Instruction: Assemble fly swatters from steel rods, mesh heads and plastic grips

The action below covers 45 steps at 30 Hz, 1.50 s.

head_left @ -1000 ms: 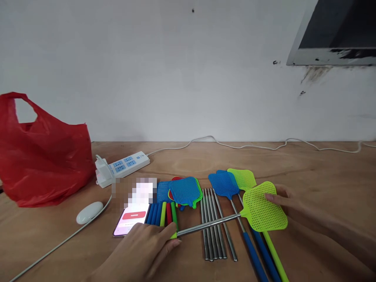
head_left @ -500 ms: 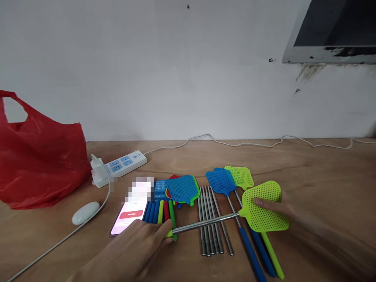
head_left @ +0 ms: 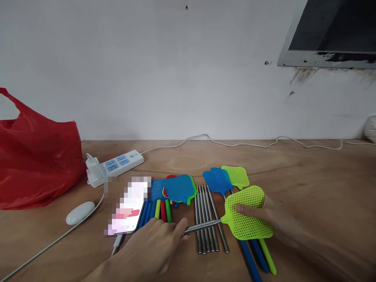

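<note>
The held swatter slants over the rods, its head pinched in the fingers of the right hand, its lower shaft apparently wrapped by those of the left hand. Left of the rods lie handles, then a phone; right, other swatters on the tabletop.

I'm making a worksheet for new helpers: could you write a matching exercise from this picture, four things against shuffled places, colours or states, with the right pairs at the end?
Things
1. Plastic bag
2. Right hand
3. Loose metal rods
4. Left hand

Descriptions
A. holding the yellow-green swatter away from its head
B. lying close together on the table
C. red, at the far left
D. thumb on that swatter's head

Pairs: 1-C, 2-D, 3-B, 4-A
</note>
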Available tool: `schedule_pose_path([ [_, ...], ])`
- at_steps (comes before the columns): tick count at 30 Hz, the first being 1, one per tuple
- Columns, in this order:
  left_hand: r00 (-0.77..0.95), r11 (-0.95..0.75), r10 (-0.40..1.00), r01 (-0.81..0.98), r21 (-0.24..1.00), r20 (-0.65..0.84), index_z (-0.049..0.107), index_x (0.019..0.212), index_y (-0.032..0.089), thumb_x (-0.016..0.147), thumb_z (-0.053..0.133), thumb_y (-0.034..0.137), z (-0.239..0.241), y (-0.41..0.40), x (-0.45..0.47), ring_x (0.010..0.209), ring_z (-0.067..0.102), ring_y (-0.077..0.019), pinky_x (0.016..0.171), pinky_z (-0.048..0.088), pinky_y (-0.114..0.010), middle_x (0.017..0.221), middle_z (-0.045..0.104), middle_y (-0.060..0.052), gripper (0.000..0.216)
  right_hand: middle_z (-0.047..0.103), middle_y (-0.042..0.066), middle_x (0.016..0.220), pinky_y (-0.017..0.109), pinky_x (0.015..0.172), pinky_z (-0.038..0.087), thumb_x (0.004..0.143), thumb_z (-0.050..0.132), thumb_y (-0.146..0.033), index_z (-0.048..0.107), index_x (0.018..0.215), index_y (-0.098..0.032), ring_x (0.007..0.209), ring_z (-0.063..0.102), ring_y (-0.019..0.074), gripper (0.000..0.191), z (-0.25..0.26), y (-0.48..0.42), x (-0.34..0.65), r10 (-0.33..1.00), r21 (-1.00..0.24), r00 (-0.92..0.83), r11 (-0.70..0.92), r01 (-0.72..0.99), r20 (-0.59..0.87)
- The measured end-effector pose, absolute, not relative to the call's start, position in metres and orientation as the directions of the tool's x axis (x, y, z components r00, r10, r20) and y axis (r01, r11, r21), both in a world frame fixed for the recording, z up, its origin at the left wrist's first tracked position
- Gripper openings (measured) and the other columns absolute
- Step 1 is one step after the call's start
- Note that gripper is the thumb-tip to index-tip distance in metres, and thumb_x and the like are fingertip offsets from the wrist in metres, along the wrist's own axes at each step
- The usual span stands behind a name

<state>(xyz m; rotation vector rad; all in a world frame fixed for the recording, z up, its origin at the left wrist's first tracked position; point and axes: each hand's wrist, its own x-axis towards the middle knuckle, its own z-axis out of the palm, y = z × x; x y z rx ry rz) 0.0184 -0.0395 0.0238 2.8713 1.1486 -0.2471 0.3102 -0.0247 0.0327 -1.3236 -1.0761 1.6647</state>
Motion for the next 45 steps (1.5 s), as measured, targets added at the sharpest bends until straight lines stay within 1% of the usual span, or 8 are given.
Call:
schedule_pose_path([
  [7, 0.698, -0.698, 0.716, 0.716, 0.012, -0.005, 0.053, 0.098, 0.02, 0.107, 0.03, 0.03, 0.035, -0.024, 0.008, 0.074, 0.066, -0.0271, 0.059, 0.043, -0.034, 0.09, 0.069, -0.006, 0.027, 0.08, 0.005, 0.085, 0.031, 0.066, 0.062, 0.071, 0.085, -0.038, 0.075, 0.091, -0.02, 0.078, 0.076, 0.0237, 0.028, 0.037, -0.015, 0.316, 0.922, -0.929, -0.178, -0.362, -0.077, -0.344],
  [10, 0.671, -0.67, 0.742, 0.741, 0.043, -0.011, 0.054, 0.095, 0.021, 0.109, 0.017, 0.034, 0.032, -0.023, -0.006, 0.063, 0.062, -0.0242, 0.055, 0.039, -0.033, 0.083, 0.068, -0.005, 0.041, 0.079, 0.007, 0.086, 0.035, 0.067, 0.062, 0.074, 0.081, -0.041, 0.074, 0.089, -0.02, 0.078, 0.076, 0.0269, 0.027, 0.034, -0.01, 0.325, 0.919, -0.918, -0.15, -0.382, -0.105, -0.366],
  [16, 0.593, -0.585, 0.799, 0.731, 0.352, 0.097, 0.055, 0.091, 0.022, 0.106, 0.006, 0.051, 0.029, -0.032, -0.004, 0.066, 0.059, -0.0204, 0.06, 0.043, -0.03, 0.076, 0.064, -0.003, 0.059, 0.076, 0.012, 0.105, 0.045, 0.074, 0.059, 0.087, 0.035, -0.072, 0.071, 0.101, -0.026, 0.096, 0.072, 0.0342, 0.06, 0.03, -0.005, 0.329, 0.981, -0.939, -0.119, -0.182, -0.292, -0.153],
  [21, 0.546, -0.495, 0.836, 0.702, 0.512, 0.06, 0.056, 0.088, 0.023, 0.106, 0.012, 0.052, 0.034, -0.037, 0.019, 0.071, 0.059, -0.0178, 0.067, 0.046, -0.029, 0.079, 0.063, -0.001, 0.056, 0.068, 0.011, 0.126, 0.037, 0.068, 0.059, 0.079, 0.066, -0.049, 0.072, 0.111, -0.025, 0.098, 0.069, 0.0286, 0.04, 0.023, -0.011, 0.297, 0.944, -0.946, -0.327, -0.062, -0.318, 0.048],
  [28, 0.689, -0.602, 0.724, 0.625, 0.498, 0.01, 0.052, 0.083, 0.021, 0.108, 0.02, 0.042, 0.042, -0.035, 0.036, 0.069, 0.059, -0.017, 0.063, 0.043, -0.028, 0.078, 0.062, -0.001, 0.046, 0.071, 0.005, 0.075, 0.024, 0.047, 0.052, 0.078, 0.074, -0.053, 0.07, 0.085, -0.019, 0.056, 0.062, 0.0146, 0.035, 0.017, -0.001, 0.275, 0.99, -0.955, -0.138, -0.036, -0.294, 0.005],
  [33, 0.591, -0.586, 0.802, 0.756, 0.291, 0.081, 0.056, 0.092, 0.021, 0.106, 0.03, 0.036, 0.027, -0.017, 0.025, 0.072, 0.062, -0.0217, 0.061, 0.038, -0.031, 0.082, 0.066, -0.003, 0.033, 0.054, -0.004, 0.056, 0.02, 0.034, 0.034, 0.076, 0.073, -0.059, 0.064, 0.076, -0.02, 0.04, 0.043, 0.0089, 0.04, 0.012, 0.016, 0.295, 0.999, -0.99, -0.012, -0.048, -0.134, -0.047],
  [39, 0.44, -0.495, 0.865, 0.826, 0.27, 0.242, 0.053, 0.084, 0.022, 0.103, 0.034, 0.037, 0.018, -0.003, 0.007, 0.053, 0.056, -0.0173, 0.051, 0.031, -0.027, 0.058, 0.056, 0.003, 0.031, 0.037, -0.007, 0.049, 0.024, 0.042, 0.021, 0.086, 0.056, -0.065, 0.067, 0.077, -0.019, 0.044, 0.032, 0.0109, 0.048, 0.0, 0.02, 0.303, 0.994, -0.957, -0.089, 0.081, 0.277, 0.059],
  [45, 0.323, -0.399, 0.873, 0.904, 0.153, 0.365, 0.052, 0.087, 0.023, 0.104, 0.028, 0.035, 0.021, 0.006, -0.002, 0.055, 0.059, -0.0195, 0.052, 0.031, -0.028, 0.065, 0.062, 0.0, 0.031, 0.043, -0.005, 0.049, 0.026, 0.051, 0.024, 0.086, 0.058, -0.057, 0.062, 0.064, -0.021, 0.049, 0.037, 0.0139, 0.042, -0.015, 0.026, 0.304, 0.961, -0.79, -0.118, 0.272, 0.549, 0.25],
])
